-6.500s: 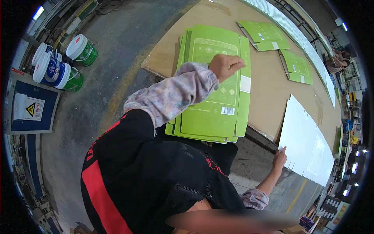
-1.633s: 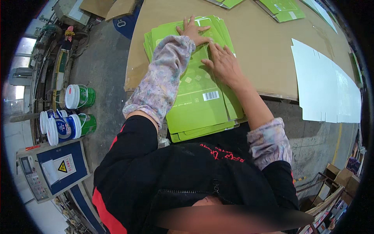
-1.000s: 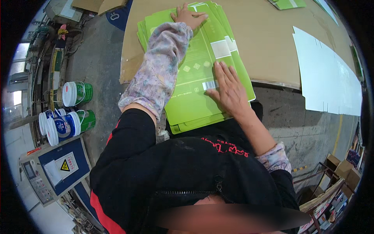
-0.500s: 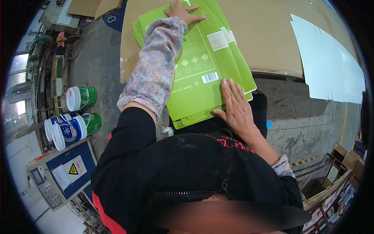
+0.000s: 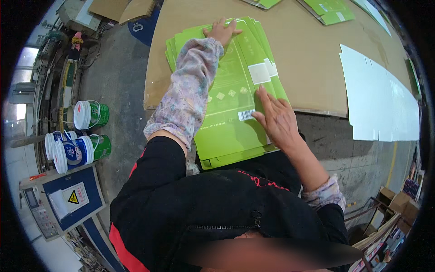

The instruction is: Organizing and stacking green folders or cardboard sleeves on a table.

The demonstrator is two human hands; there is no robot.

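A stack of flat green printed cartons [image 5: 229, 138] lies before me, its near end overhanging the work surface toward my lap. Their edges are slightly fanned out, and the top one carries a barcode and a pale patch. At the far end, my left hand [image 5: 221, 33] rests on the top carton with its fingers spread. My right hand [image 5: 280, 122] is at the stack's right side, fingers stretched toward the pale patch and thumb near the barcode. It is open, and whether its palm presses on the carton I cannot tell.
Brown cardboard [image 5: 312, 68] covers the work surface. A large white cut sheet [image 5: 378, 99] overhangs its right side, and more green cartons [image 5: 328, 10] lie at the far edge. Lidded buckets [image 5: 96, 114] and a control box [image 5: 63, 199] stand on the left; a loaded rack [image 5: 385, 222] stands lower right.
My right hand has moved from the near right edge of the stack farther up its right side. My left hand stays at the far end. The whole view has shifted, showing more of the far surface.
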